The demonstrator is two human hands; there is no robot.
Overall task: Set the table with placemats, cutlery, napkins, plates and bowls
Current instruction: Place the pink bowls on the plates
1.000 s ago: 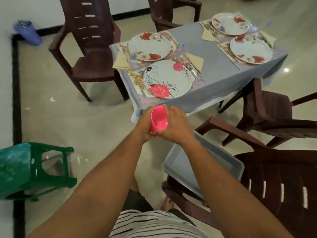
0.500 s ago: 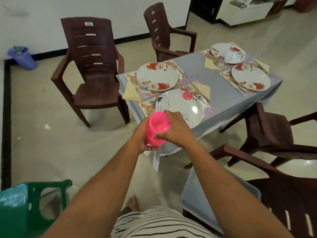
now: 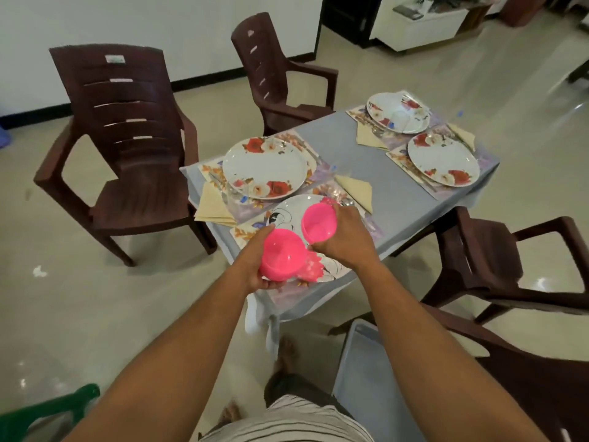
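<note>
My left hand (image 3: 258, 263) grips a stack of pink bowls (image 3: 279, 254) from below, over the near corner of the table (image 3: 395, 199). Just to its right, my right hand (image 3: 346, 240) holds a single pink bowl (image 3: 318, 223) by its side, tilted, above the nearest plate (image 3: 288, 212). That plate lies on a placemat (image 3: 245, 232) and is partly hidden by both bowls. Three more flowered plates (image 3: 264, 167) (image 3: 443, 162) (image 3: 396, 112) sit on placemats. Folded cream napkins (image 3: 357, 189) (image 3: 212, 207) lie beside them.
Brown plastic chairs stand around the table: one at the left (image 3: 127, 148), one behind (image 3: 280, 71), two at the right (image 3: 497, 260). A grey tray (image 3: 366, 378) rests on the near right chair. A green stool (image 3: 41, 416) is at the bottom left.
I have come closer to the table. My right hand has lifted one pink bowl off the stack and moved it right, over the nearest plate; my left hand keeps the rest.
</note>
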